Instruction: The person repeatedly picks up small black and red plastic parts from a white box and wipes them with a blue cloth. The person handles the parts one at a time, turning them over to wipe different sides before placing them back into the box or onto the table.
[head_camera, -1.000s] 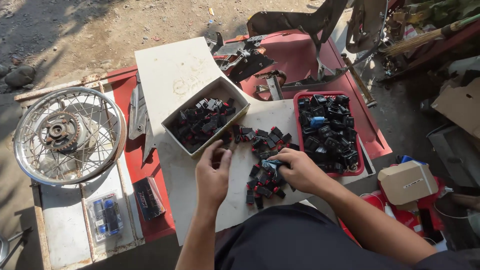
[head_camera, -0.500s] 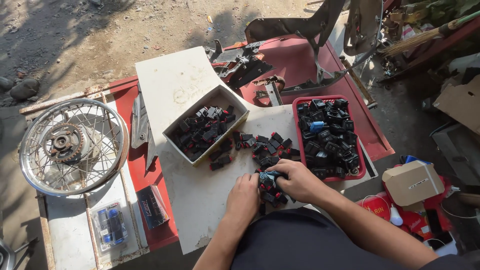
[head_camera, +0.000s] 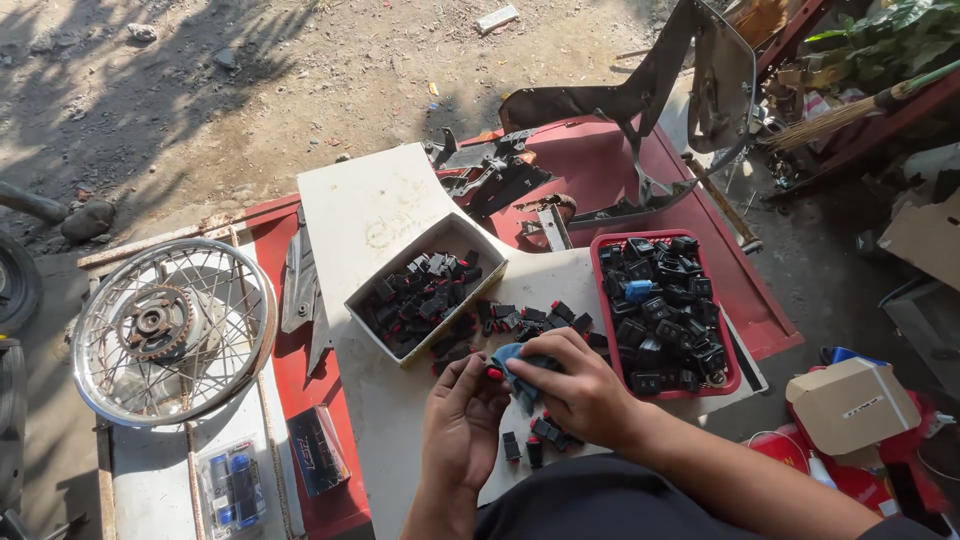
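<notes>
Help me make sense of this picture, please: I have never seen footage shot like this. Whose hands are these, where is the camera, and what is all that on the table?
The camera sits on a person's head and looks down, so both hands are that person's own. The left hand pinches a small black and red switch. The right hand presses a blue cloth against it. Loose switches lie on the white board in front. A cardboard box and a red tray hold many more. To the left lies a spoked wheel with a sprocket, and behind stand dark metal frame parts.
</notes>
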